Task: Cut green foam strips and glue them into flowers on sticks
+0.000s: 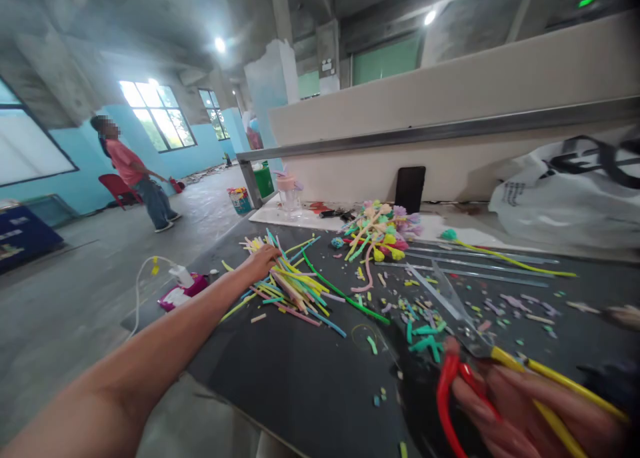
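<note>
My left hand [263, 261] reaches out to the far end of a loose pile of pastel pipe cleaners [295, 281]; its fingers curl down over some of them, their tips partly hidden. At the lower right, my blurred right hand [530, 405] is closed around scissors [473, 338] with red loops, whose blades stand apart over the table. Yellow strips run along that hand; whether they belong to the scissors I cannot tell. Teal cut pieces [427, 338] lie beside the blades. Farther back rests a bunch of pipe-cleaner flowers [377, 228].
Small clippings cover the dark tabletop [300, 371] at right. A green stem [345, 295], clear rods [480, 265], a phone [410, 188] against the partition, a plastic cup [289, 195], a white bag [565, 191] and a power bank [185, 291] surround the work. A person [135, 171] stands far left.
</note>
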`<move>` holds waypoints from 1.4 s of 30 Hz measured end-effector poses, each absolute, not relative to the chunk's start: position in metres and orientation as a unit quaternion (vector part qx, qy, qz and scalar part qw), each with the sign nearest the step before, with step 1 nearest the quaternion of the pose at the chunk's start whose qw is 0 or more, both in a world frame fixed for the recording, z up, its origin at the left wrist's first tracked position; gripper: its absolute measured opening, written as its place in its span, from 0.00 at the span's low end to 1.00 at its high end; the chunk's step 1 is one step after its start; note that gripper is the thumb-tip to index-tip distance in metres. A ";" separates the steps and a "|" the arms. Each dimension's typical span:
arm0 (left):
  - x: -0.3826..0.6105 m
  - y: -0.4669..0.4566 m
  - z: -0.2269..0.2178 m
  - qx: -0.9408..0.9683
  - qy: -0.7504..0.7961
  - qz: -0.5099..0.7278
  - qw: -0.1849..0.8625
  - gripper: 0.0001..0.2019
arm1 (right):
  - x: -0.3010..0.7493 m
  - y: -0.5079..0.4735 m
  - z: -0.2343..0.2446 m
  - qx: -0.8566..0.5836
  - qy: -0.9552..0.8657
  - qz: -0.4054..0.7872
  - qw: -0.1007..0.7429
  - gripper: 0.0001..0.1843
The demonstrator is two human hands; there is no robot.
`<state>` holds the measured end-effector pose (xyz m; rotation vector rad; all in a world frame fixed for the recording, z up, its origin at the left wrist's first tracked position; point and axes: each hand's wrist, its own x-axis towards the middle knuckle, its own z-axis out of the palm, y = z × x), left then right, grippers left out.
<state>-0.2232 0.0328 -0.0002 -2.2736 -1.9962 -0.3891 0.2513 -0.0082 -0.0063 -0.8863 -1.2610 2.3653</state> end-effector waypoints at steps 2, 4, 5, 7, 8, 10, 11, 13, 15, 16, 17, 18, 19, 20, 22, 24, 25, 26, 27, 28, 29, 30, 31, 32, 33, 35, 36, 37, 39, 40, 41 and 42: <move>-0.221 0.029 0.003 -0.746 -0.649 -0.137 0.052 0.15 | 0.242 -0.015 0.013 -0.305 -0.407 0.830 0.230 0.15; -0.219 0.024 0.008 -0.741 -0.652 -0.151 0.064 0.15 | 0.236 -0.023 0.027 -0.308 -0.388 0.828 0.263 0.15; -0.218 0.021 0.010 -0.736 -0.655 -0.157 0.071 0.15 | 0.233 -0.027 0.032 -0.310 -0.384 0.826 0.273 0.15; -0.216 0.013 0.015 -0.729 -0.659 -0.164 0.081 0.15 | 0.229 -0.034 0.040 -0.312 -0.381 0.819 0.295 0.18; -0.215 0.009 0.017 -0.729 -0.660 -0.163 0.084 0.15 | 0.227 -0.038 0.043 -0.312 -0.382 0.815 0.303 0.20; -0.212 0.001 0.019 -0.734 -0.655 -0.155 0.085 0.15 | 0.226 -0.042 0.046 -0.311 -0.384 0.812 0.309 0.25; -0.211 -0.003 0.019 -0.740 -0.650 -0.149 0.083 0.15 | 0.226 -0.043 0.047 -0.309 -0.385 0.812 0.310 0.27; -0.208 -0.010 0.016 -0.758 -0.634 -0.133 0.075 0.15 | 0.228 -0.041 0.043 -0.297 -0.384 0.815 0.316 0.24; -0.206 -0.014 0.010 -0.781 -0.611 -0.115 0.061 0.15 | 0.233 -0.034 0.034 -0.275 -0.383 0.821 0.321 0.14; -0.205 -0.015 0.007 -0.792 -0.599 -0.108 0.054 0.15 | 0.236 -0.029 0.029 -0.257 -0.387 0.831 0.307 0.08; -0.204 -0.017 0.003 -0.801 -0.588 -0.102 0.048 0.15 | 0.238 -0.025 0.025 -0.248 -0.386 0.835 0.304 0.06; -0.204 -0.018 -0.001 -0.809 -0.578 -0.099 0.043 0.15 | 0.240 -0.021 0.020 -0.242 -0.384 0.839 0.300 0.07; -0.204 -0.020 -0.004 -0.815 -0.570 -0.098 0.041 0.15 | 0.241 -0.018 0.017 -0.237 -0.381 0.843 0.298 0.08; -0.204 -0.022 -0.007 -0.819 -0.564 -0.100 0.040 0.15 | 0.242 -0.015 0.014 -0.236 -0.377 0.844 0.299 0.09; -0.204 -0.026 -0.010 -0.822 -0.558 -0.105 0.042 0.13 | 0.242 -0.013 0.012 -0.233 -0.370 0.849 0.298 0.09; -0.204 -0.031 -0.009 -0.825 -0.553 -0.112 0.046 0.08 | 0.241 -0.014 0.012 -0.234 -0.365 0.850 0.298 0.08; -0.203 -0.034 -0.008 -0.826 -0.549 -0.116 0.048 0.06 | 0.241 -0.014 0.012 -0.238 -0.360 0.850 0.301 0.08; -0.202 -0.037 -0.005 -0.828 -0.546 -0.121 0.050 0.06 | 0.241 -0.014 0.013 -0.242 -0.355 0.850 0.306 0.08; -0.202 -0.040 -0.002 -0.829 -0.543 -0.127 0.053 0.06 | 0.242 -0.015 0.013 -0.246 -0.351 0.848 0.312 0.08; -0.201 -0.043 0.001 -0.829 -0.540 -0.133 0.056 0.07 | 0.242 -0.015 0.013 -0.249 -0.346 0.846 0.320 0.09; -0.199 -0.046 0.005 -0.827 -0.541 -0.142 0.061 0.08 | 0.243 -0.015 0.014 -0.250 -0.343 0.843 0.330 0.09; -0.198 -0.048 0.009 -0.825 -0.541 -0.148 0.065 0.09 | 0.243 -0.014 0.014 -0.251 -0.341 0.840 0.340 0.09; -0.196 -0.050 0.013 -0.826 -0.539 -0.152 0.066 0.09 | 0.243 -0.014 0.015 -0.251 -0.338 0.836 0.351 0.09; -0.194 -0.052 0.017 -0.827 -0.537 -0.154 0.065 0.10 | 0.243 -0.014 0.016 -0.250 -0.333 0.833 0.363 0.09; -0.192 -0.052 0.021 -0.829 -0.534 -0.153 0.061 0.11 | 0.243 -0.014 0.017 -0.250 -0.327 0.831 0.374 0.10; -0.184 -0.048 0.029 -0.827 -0.536 -0.160 0.060 0.14 | 0.242 -0.015 0.018 -0.251 -0.312 0.829 0.390 0.12; -0.178 -0.044 0.032 -0.823 -0.540 -0.167 0.062 0.16 | 0.241 -0.015 0.019 -0.252 -0.305 0.830 0.393 0.13; -0.171 -0.038 0.035 -0.821 -0.542 -0.172 0.062 0.16 | 0.241 -0.014 0.019 -0.253 -0.301 0.830 0.396 0.13; -0.155 -0.025 0.038 -0.829 -0.531 -0.169 0.051 0.15 | 0.241 -0.013 0.018 -0.252 -0.302 0.831 0.393 0.13; -0.146 -0.018 0.039 -0.836 -0.521 -0.164 0.042 0.15 | 0.242 -0.012 0.017 -0.249 -0.309 0.831 0.391 0.12; -0.137 -0.012 0.040 -0.844 -0.511 -0.160 0.032 0.14 | 0.244 -0.012 0.016 -0.243 -0.317 0.830 0.389 0.12; -0.128 -0.007 0.039 -0.851 -0.500 -0.158 0.021 0.13 | 0.246 -0.011 0.015 -0.235 -0.325 0.830 0.387 0.12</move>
